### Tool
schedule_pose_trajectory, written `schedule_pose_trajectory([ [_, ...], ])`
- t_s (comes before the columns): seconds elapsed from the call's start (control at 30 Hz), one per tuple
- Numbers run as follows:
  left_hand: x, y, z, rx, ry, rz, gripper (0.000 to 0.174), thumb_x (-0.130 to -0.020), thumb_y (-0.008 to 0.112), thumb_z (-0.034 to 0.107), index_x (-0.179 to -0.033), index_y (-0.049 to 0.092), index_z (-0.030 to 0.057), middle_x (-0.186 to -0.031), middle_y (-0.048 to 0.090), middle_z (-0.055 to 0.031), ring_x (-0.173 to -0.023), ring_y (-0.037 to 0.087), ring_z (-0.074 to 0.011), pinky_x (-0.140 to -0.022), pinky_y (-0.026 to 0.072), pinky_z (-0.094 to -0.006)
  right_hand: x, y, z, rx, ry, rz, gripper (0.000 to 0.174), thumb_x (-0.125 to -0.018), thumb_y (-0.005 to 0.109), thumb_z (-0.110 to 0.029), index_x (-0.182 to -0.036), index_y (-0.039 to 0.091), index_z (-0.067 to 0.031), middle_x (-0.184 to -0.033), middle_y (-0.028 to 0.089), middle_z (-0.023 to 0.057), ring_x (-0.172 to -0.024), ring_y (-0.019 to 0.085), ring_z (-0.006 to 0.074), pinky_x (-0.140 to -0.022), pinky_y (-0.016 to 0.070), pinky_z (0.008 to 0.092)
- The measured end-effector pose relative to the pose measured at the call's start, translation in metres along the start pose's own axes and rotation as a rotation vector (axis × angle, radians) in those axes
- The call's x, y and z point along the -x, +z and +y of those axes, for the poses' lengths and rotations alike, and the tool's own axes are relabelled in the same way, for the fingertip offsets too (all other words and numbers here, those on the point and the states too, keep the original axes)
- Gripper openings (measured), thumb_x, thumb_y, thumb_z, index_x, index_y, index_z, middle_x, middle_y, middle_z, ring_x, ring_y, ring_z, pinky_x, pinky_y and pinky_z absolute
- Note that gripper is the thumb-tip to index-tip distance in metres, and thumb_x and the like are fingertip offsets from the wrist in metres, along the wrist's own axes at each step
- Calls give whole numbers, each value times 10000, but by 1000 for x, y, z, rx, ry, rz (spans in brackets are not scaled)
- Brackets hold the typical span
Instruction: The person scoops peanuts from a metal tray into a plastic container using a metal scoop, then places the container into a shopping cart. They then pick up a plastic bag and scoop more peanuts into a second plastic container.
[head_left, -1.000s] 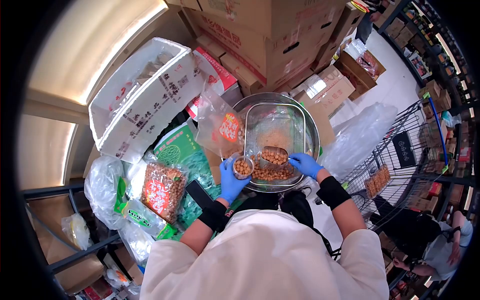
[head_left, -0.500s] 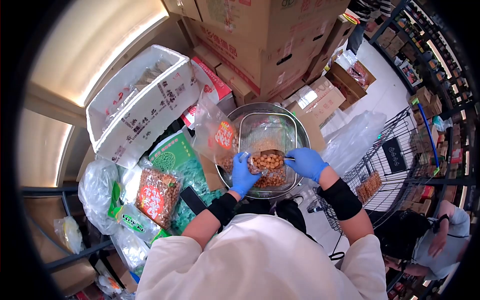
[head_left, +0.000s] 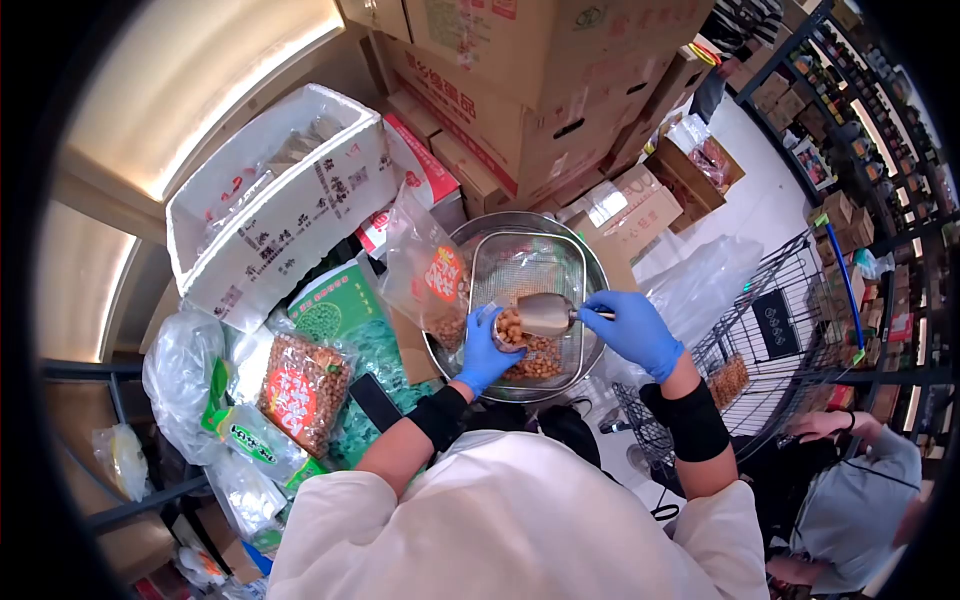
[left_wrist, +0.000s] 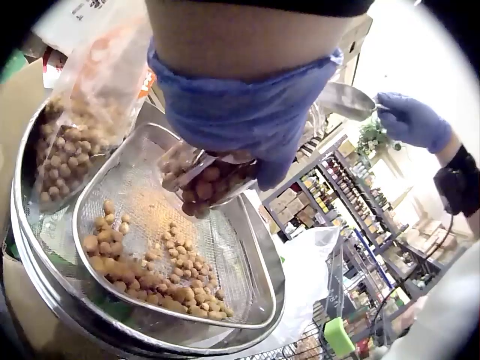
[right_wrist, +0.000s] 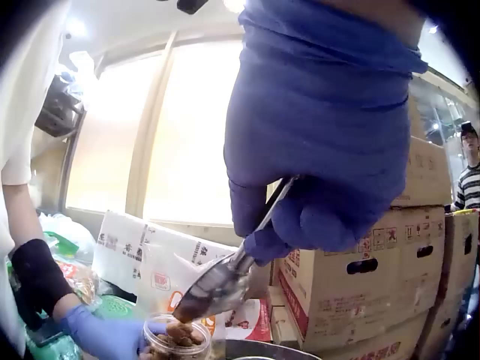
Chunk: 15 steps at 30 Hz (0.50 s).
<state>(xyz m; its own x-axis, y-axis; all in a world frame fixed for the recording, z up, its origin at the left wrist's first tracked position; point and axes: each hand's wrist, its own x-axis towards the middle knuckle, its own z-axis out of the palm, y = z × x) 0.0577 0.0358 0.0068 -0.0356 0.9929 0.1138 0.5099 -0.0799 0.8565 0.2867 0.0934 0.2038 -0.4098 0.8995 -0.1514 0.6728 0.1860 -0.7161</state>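
Note:
Both hands wear blue gloves. In the head view my left hand (head_left: 484,352) grips a clear plastic jar (right_wrist: 180,346) filled with brown round nuts up near its rim. My right hand (head_left: 632,330) holds a metal scoop (head_left: 545,314) by its handle. The scoop tips down over the jar's mouth, its lip right at the rim in the right wrist view. Below them, a rectangular wire-mesh basket (left_wrist: 262,300) with loose nuts (left_wrist: 187,262) sits in a round metal basin (head_left: 597,345). A clear bag of nuts (head_left: 428,270) with an orange label leans inside the basin's left side.
Left of the basin lie a packed bag of nuts (head_left: 303,390), a phone (head_left: 375,402) and green bags (head_left: 335,305). A white foam box (head_left: 275,235) stands behind them. Stacked cartons (head_left: 480,100) rise at the back. On the right are a shopping cart (head_left: 770,340) and another person (head_left: 850,490).
The scoop, down among the nuts in the basket before, has come up and now tilts over the jar. My left hand has brought the jar in over the basket.

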Motion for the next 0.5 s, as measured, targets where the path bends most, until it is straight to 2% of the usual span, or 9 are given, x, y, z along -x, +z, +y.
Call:
schedule_pose_trajectory([
  [0.13, -1, 0, 6, 3, 8, 44, 865, -555, 884, 282, -1254, 437, 36, -1203, 381, -140, -1144, 436, -316, -1018, 395, -379, 2, -8, -5, -87, 21, 29, 273, -867, 649, -255, -919, 673, 11, -843, 681, 169, -761, 681, 267, -698, 529, 323],
  [0.3, -3, -6, 11, 20, 67, 113, 844, -566, 882, 246, -1255, 440, 41, -1193, 390, -126, -1161, 437, -292, -1015, 398, -375, 5, -22, -2, -210, 97, 105, 273, -863, 653, -239, -933, 663, 25, -851, 684, 163, -765, 684, 250, -709, 536, 321],
  [0.37, -1, -4, -5, -4, -18, 94, 832, -569, 883, 241, -1248, 444, 45, -1192, 397, -118, -1155, 447, -280, -1013, 400, -372, 6, -16, 12, -245, 139, 103, 271, -863, 650, -242, -935, 663, 19, -855, 683, 164, -767, 685, 253, -712, 536, 325],
  [0.43, -4, -6, -7, 89, -14, 96, 833, -561, 884, 222, -1255, 455, 54, -1226, 362, -128, -1186, 430, -306, -1035, 396, -384, 2, -4, 35, -17, 125, 153, 269, -863, 639, -261, -929, 666, -2, -847, 683, 161, -775, 683, 263, -714, 531, 333],
  [0.5, 5, -14, -3, 37, 16, 142, 839, -562, 886, 215, -1260, 448, 56, -1226, 358, -128, -1182, 433, -307, -1031, 398, -380, 4, 5, 45, 10, 127, 125, 269, -864, 627, -280, -915, 668, -19, -828, 681, 157, -780, 679, 285, -721, 527, 347],
])
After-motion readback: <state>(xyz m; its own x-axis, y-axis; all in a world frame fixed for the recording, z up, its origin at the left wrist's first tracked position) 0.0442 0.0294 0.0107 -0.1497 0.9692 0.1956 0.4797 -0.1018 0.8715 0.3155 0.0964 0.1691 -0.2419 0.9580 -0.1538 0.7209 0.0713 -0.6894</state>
